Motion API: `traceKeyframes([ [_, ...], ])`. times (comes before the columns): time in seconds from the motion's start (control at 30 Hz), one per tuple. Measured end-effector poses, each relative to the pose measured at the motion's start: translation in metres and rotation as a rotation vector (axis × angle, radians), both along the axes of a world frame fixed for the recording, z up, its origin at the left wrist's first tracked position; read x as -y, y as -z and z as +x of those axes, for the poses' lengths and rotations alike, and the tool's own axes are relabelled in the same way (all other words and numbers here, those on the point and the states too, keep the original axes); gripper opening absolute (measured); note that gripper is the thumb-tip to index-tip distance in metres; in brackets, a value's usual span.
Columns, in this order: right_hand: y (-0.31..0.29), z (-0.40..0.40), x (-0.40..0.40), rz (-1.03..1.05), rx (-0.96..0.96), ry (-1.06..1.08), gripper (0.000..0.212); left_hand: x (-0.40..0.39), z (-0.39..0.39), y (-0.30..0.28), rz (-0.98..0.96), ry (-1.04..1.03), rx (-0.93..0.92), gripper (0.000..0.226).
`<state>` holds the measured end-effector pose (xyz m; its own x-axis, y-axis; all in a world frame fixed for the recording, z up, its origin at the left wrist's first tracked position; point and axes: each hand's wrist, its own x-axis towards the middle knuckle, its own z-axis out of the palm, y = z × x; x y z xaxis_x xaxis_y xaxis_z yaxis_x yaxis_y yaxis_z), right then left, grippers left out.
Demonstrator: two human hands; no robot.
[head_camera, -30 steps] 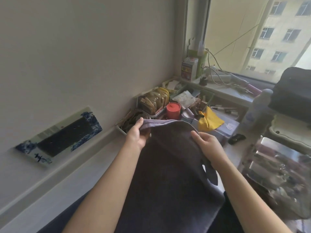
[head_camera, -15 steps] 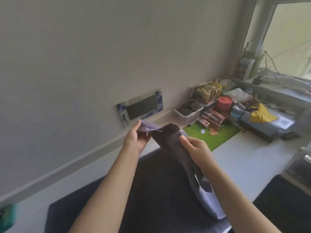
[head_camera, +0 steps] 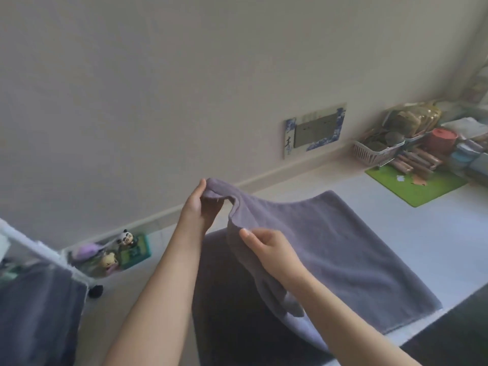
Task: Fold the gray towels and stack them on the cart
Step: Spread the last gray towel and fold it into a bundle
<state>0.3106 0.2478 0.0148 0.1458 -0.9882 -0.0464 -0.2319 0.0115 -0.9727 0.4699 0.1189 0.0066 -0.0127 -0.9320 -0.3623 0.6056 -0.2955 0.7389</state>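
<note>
A gray towel [head_camera: 330, 241] lies spread over the white tabletop [head_camera: 435, 233], its left end lifted. My left hand [head_camera: 200, 207] pinches the raised top corner of that end. My right hand [head_camera: 266, 247] grips the towel's edge a little lower and nearer to me. Under the lifted part a darker gray towel [head_camera: 232, 307] lies flat on the table. At the lower left stands the white cart [head_camera: 42, 254] with gray towels [head_camera: 34, 313] on it.
Small figurines, one a panda [head_camera: 126, 239], sit in a tray by the wall at left. A blue-framed plaque [head_camera: 314, 130] leans on the wall. A green mat [head_camera: 414, 183], a white basket [head_camera: 375, 151], a red cup [head_camera: 443, 140] and boxes crowd the far right.
The view swung left from the window to the wall and cart. Both hands carried the towel's end leftward, and the towel now lies spread flat across the table.
</note>
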Motion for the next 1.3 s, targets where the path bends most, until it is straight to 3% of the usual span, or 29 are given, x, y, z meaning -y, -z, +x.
traceKeyframes([
  [0.13, 0.077, 0.054, -0.002, 0.089, -0.315, -0.136, 0.045, -0.002, 0.051, 0.077, 0.305, -0.131, 0.229, 0.013],
  [0.23, 0.107, 0.072, -0.007, 0.168, -0.376, -0.173, 0.047, -0.009, 0.074, 0.112, 0.379, -0.146, 0.289, 0.009],
  [0.43, 0.119, 0.096, -0.006, 0.112, -0.471, -0.181, 0.047, 0.008, 0.093, 0.121, 0.312, -0.119, 0.461, 0.033],
  [0.6, 0.143, 0.108, -0.001, 0.231, -0.564, -0.306, 0.034, 0.004, 0.101, 0.161, 0.408, -0.053, 0.812, 0.028],
  [0.73, 0.154, 0.104, 0.012, 0.344, -0.57, -0.308, 0.042, 0.003, 0.097, 0.167, 0.377, -0.046, 1.007, 0.021],
  [0.87, 0.157, 0.099, 0.035, 0.281, -0.593, -0.21, 0.029, 0.003, 0.1, 0.175, 0.341, -0.042, 1.117, 0.043],
  [1.17, 0.169, 0.095, 0.08, 0.199, -0.737, -0.216, 0.028, -0.003, 0.09, 0.181, 0.326, -0.112, 1.221, 0.03],
  [1.3, 0.171, 0.085, 0.116, 0.036, -0.822, -0.059, 0.027, -0.002, 0.089, 0.188, 0.323, -0.136, 1.261, 0.031],
])
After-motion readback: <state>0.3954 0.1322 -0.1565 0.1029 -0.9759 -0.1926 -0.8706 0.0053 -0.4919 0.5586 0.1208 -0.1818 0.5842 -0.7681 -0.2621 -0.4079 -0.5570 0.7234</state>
